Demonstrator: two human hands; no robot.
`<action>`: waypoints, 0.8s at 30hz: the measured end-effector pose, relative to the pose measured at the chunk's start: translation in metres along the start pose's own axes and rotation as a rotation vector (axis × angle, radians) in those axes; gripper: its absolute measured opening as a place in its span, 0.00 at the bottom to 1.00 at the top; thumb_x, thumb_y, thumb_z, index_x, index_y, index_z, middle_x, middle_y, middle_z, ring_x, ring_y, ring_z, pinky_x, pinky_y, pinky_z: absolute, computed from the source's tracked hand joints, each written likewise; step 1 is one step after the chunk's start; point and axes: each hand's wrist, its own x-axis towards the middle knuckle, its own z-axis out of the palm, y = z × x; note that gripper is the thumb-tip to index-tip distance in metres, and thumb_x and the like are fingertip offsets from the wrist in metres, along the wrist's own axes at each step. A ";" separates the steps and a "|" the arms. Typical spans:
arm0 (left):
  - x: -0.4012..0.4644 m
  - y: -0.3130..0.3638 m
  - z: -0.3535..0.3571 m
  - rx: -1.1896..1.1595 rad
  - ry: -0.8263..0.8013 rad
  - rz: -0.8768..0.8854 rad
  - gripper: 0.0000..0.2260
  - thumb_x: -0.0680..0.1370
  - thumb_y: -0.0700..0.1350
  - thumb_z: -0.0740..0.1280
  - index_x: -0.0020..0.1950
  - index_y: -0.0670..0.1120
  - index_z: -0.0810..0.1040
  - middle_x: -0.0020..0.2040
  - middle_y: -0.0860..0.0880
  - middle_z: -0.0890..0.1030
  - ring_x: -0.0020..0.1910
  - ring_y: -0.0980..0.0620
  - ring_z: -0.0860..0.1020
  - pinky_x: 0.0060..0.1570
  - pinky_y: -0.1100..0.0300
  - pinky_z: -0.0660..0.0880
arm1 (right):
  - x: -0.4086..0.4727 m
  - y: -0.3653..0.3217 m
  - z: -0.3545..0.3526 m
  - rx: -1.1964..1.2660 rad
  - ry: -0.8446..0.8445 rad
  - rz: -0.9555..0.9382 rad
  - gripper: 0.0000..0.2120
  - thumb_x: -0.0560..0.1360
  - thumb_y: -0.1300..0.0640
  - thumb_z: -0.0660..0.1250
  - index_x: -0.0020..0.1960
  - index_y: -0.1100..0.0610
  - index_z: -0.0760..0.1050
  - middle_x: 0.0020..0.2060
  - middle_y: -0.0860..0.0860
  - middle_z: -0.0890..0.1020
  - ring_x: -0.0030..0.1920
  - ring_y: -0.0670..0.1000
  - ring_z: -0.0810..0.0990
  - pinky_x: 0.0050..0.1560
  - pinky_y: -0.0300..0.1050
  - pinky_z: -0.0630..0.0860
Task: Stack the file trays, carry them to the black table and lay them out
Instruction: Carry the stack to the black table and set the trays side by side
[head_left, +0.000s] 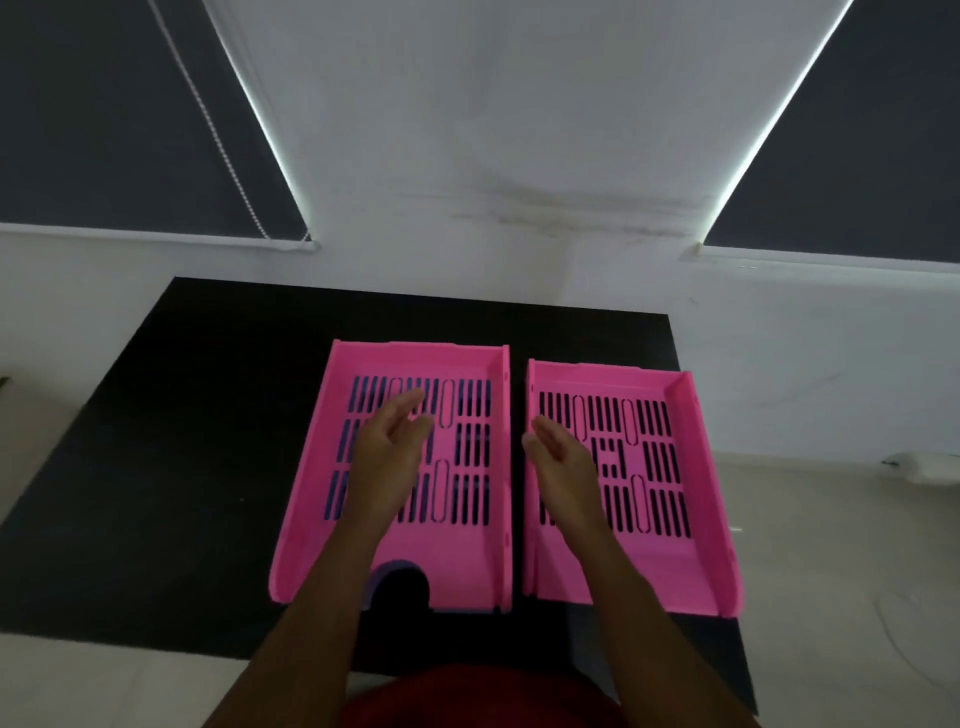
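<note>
Fingers (410, 410) of the left hand (387, 447) are spread loosely above the left tray (472, 561); nothing is held. The right hand (558, 457), also loosely spread and empty, is seen over the right tray (696, 467). Both trays are laid side by side, mid-frame, on the black table (208, 441).

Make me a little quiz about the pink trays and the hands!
1. True or false: both hands are holding a tray.
2. How many pink trays show on top of the black table?
3. Under which pink tray does a purple edge peek out: A left, B right?

Key:
1. False: the left hand and right hand hover open.
2. Two: the left tray and right tray, side by side.
3. A.
</note>
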 end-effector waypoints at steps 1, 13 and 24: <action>0.002 -0.005 -0.020 0.008 0.037 0.001 0.16 0.82 0.41 0.65 0.71 0.47 0.77 0.66 0.51 0.80 0.58 0.61 0.79 0.54 0.74 0.73 | -0.002 0.002 0.010 0.019 -0.011 0.003 0.24 0.82 0.57 0.65 0.78 0.58 0.67 0.75 0.53 0.72 0.73 0.49 0.71 0.67 0.39 0.66; 0.036 -0.064 -0.129 -0.032 -0.204 -0.266 0.34 0.75 0.65 0.69 0.78 0.61 0.62 0.71 0.51 0.77 0.63 0.48 0.81 0.62 0.41 0.77 | -0.015 0.004 0.076 0.170 0.138 0.028 0.24 0.81 0.45 0.61 0.75 0.53 0.71 0.68 0.59 0.78 0.68 0.62 0.77 0.67 0.69 0.73; 0.082 -0.059 -0.257 -0.246 -0.150 -0.160 0.16 0.82 0.55 0.64 0.58 0.44 0.81 0.46 0.44 0.85 0.41 0.44 0.83 0.44 0.45 0.81 | -0.020 -0.031 0.197 0.211 -0.028 -0.011 0.16 0.84 0.59 0.61 0.70 0.47 0.72 0.57 0.40 0.81 0.54 0.33 0.82 0.58 0.35 0.78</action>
